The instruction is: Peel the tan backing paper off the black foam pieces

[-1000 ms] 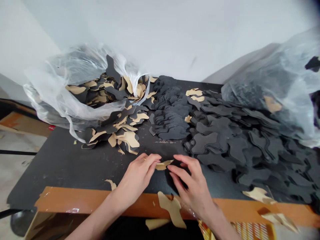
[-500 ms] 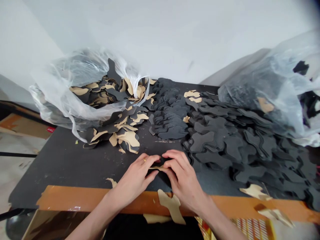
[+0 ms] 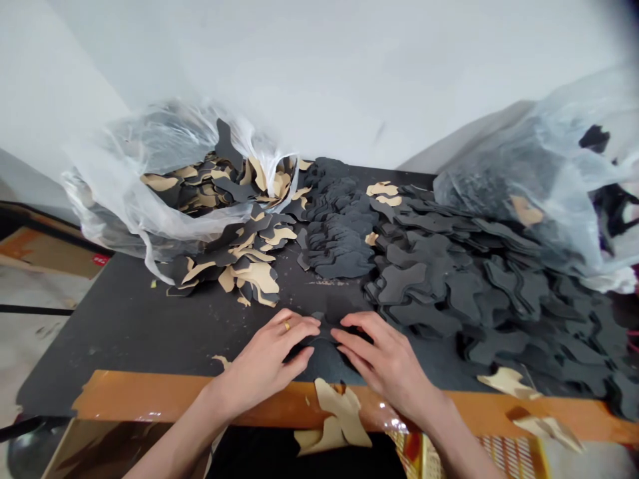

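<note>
My left hand (image 3: 279, 352) rests near the front of the table, its thumb and fingers apart, fingertips touching a dark foam-like cut piece (image 3: 323, 331). Opposite it my right hand (image 3: 382, 349) has its fingers spread, the tips at the piece's right side. The piece's outline is hard to make out against the black table, and the fingers cover its ends. Just below the hands, tan paper pieces (image 3: 342, 416) of wavy outline overlap the table's front edge and hang toward my lap.
Dark wavy-edged pieces (image 3: 469, 293) are heaped at the right, with a stacked row (image 3: 342, 239) at the centre back. An open plastic bag (image 3: 114, 193) at the left spills tan-and-black pieces. Another plastic bag (image 3: 554, 173) stands at the right. Orange tape (image 3: 150, 399) lines the front edge.
The tan paper between my hands has left them; another tan piece now lies lower at the table edge. My right hand has shifted right and its fingers have spread.
</note>
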`<state>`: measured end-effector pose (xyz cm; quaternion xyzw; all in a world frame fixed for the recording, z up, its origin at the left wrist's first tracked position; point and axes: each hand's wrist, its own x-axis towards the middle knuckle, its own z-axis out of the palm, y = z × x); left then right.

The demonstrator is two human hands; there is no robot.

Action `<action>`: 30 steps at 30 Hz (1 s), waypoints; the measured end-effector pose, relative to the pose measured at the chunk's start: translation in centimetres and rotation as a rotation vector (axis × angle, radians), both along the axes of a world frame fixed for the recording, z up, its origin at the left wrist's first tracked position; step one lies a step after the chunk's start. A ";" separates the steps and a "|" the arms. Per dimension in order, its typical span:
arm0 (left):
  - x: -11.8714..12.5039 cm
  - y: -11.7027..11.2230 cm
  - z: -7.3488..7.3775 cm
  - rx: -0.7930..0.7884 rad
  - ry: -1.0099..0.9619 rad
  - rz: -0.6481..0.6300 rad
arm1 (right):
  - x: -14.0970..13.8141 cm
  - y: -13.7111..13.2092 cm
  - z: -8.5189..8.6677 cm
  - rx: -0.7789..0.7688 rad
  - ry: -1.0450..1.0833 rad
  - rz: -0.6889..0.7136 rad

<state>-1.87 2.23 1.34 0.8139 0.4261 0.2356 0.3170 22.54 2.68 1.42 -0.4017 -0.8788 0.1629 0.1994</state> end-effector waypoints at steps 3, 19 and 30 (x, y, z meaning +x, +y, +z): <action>-0.3 -0.4 -0.7 0.116 -0.001 -0.018 | -0.3 -0.2 0.0 0.016 -0.020 0.034; 1.2 -1.7 0.1 -0.043 0.031 0.353 | -3.2 -0.5 0.3 -0.225 0.130 -0.263; 0.6 -1.3 1.6 0.105 -0.147 0.207 | 2.0 0.5 3.0 -0.075 0.231 -0.469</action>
